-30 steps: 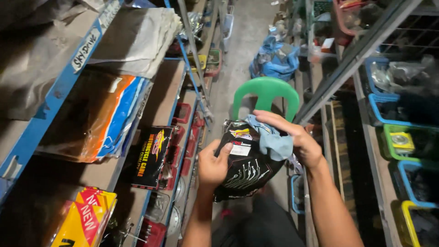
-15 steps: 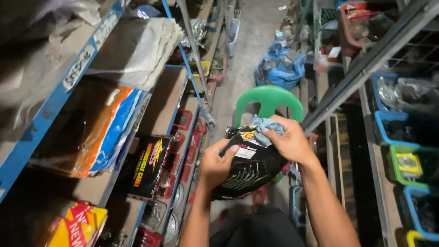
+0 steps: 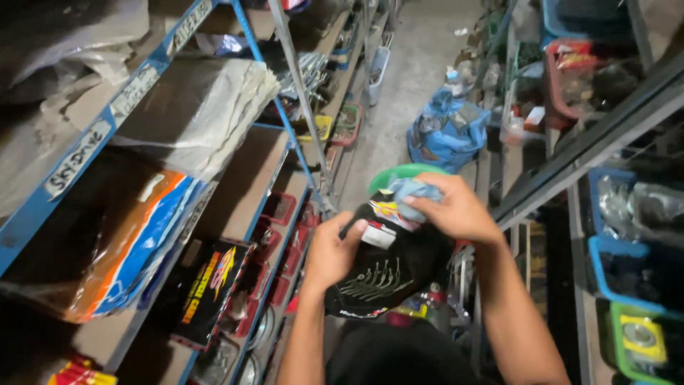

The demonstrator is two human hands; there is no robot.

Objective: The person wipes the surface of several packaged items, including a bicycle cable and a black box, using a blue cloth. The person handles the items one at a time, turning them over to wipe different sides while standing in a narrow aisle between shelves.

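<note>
The green stool (image 3: 399, 173) sits mostly hidden behind the black packet (image 3: 385, 274).

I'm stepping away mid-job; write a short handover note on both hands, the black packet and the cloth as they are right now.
Left hand: grips the left edge of the glossy black plastic packet, thumb on its white label.
Right hand: presses a crumpled light-blue cloth onto the packet's top.
Place: packet held in mid-air in the aisle, above a green plastic stool, between the blue-framed metal shelves and racks of coloured bins.
Done: cloth is on the packet's upper part.
Left: lower face looks untouched by the cloth; packet is not on any shelf.
</note>
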